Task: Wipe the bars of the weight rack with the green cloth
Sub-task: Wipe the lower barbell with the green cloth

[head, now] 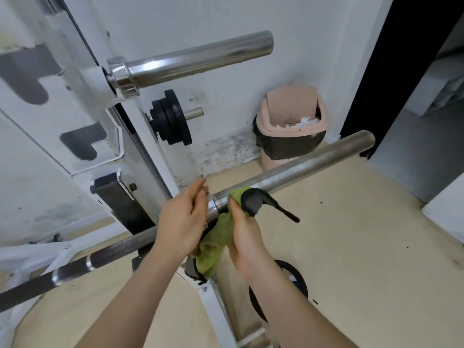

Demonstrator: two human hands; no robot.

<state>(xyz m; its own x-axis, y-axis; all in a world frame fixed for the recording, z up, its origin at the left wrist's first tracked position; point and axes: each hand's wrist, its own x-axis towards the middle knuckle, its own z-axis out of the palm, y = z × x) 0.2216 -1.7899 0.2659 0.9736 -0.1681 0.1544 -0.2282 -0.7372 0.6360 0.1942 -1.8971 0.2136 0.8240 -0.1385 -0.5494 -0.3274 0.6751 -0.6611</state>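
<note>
Right hand [244, 237] grips green cloth [216, 243] on bar [301, 167]; left hand [180, 222] relaxed; bar end free.

Lower bar [301, 165] runs off the left edge; green cloth [216, 239] partly hidden.

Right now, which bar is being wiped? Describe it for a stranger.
From the white rack on the left, two steel bars point right. Take the lower bar, passing before the pink bin. Unlike the shiny upper bar, it is dull and the right hand holds the green cloth on it.
</note>
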